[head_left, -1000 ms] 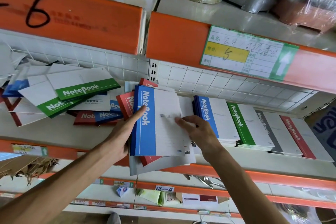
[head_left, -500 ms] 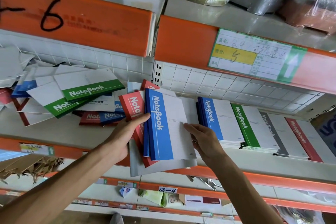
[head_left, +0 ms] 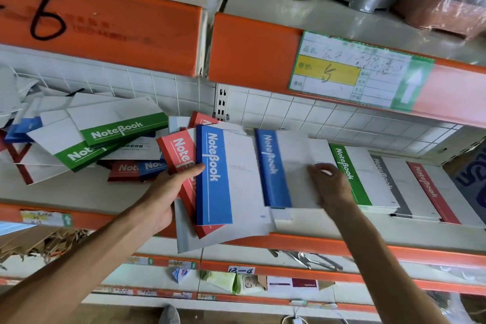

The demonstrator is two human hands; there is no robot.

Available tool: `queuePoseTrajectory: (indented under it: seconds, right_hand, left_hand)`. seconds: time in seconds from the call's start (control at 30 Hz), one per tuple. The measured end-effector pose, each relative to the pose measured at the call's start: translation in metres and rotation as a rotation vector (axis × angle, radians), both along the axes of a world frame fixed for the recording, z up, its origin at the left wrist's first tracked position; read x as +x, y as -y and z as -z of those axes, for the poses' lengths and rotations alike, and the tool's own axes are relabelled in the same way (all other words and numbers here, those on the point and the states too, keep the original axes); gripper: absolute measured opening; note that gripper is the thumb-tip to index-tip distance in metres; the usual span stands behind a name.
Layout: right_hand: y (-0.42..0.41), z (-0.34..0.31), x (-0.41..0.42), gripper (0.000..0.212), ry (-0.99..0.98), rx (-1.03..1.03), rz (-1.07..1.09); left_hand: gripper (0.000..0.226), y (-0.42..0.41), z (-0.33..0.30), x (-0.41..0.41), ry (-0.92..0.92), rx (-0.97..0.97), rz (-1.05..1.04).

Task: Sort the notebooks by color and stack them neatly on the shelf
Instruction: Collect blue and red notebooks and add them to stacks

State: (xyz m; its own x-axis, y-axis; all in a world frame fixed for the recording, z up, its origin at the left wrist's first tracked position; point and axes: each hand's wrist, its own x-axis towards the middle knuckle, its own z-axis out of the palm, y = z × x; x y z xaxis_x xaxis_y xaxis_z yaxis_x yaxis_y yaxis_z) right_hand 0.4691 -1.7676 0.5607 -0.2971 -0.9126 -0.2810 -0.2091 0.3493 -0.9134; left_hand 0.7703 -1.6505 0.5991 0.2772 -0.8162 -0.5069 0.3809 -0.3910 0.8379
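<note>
My left hand (head_left: pixel 168 192) grips a fanned bundle of notebooks at the shelf's front edge: a blue-spined notebook (head_left: pixel 223 179) on top, a red one (head_left: pixel 178 150) beneath it, and a grey cover at the bottom. Just right of the bundle, my right hand (head_left: pixel 331 184) holds a second blue notebook (head_left: pixel 284 166), blurred, over the spot where the blue stack lies, mostly hidden. Sorted stacks follow to the right: green (head_left: pixel 352 173), grey (head_left: pixel 394 187) and red (head_left: pixel 431 192). A jumbled pile of green, red and blue notebooks (head_left: pixel 105 134) lies at the left.
The orange shelf lip (head_left: pixel 394 250) runs below the notebooks. An orange rail with a price label (head_left: pixel 352 73) hangs close overhead, with wrapped goods on the shelf above. A white wire grid backs the shelf. Lower shelves hold small packets.
My right hand has taken a blue notebook off the bundle and carried it right, over the blue stack. The left hand's bundle has fanned out and shifted slightly.
</note>
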Motion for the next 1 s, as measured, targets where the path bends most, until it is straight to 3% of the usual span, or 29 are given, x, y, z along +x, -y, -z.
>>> queuePoseTrajectory:
  seconds: [0.2,0.4,0.63,0.7,0.83,0.9,1.0]
  right_hand:
    - [0.062,-0.002,-0.06,0.012,-0.184,0.035,0.14]
    - [0.067,-0.001,-0.06,0.009,-0.501,0.023,0.069]
    - [0.054,0.005,-0.06,0.029,-0.886,-0.091,-0.123]
    - [0.044,0.001,-0.052,0.031,-0.911,-0.182,-0.208]
    - [0.017,-0.012,-0.017,0.02,-0.764,-0.267,-0.399]
    - [-0.004,-0.021,0.012,0.012,-0.472,-0.183,-0.481]
    - [-0.033,-0.033,0.052,0.027,0.039,0.019,-0.523]
  left_hand:
    - [0.021,0.0,-0.002,0.002,0.01,-0.004,-0.044]
    - [0.021,-0.003,-0.004,0.0,0.014,-0.002,-0.039]
    - [0.019,-0.003,-0.006,0.0,0.013,-0.01,-0.058]
    - [0.023,-0.002,-0.007,0.0,0.006,-0.009,-0.062]
    - [0.022,-0.001,-0.012,-0.005,-0.01,-0.027,-0.057]
    - [0.017,0.0,-0.015,-0.009,-0.012,-0.037,-0.044]
    - [0.013,0.0,-0.017,-0.014,-0.013,-0.041,-0.021]
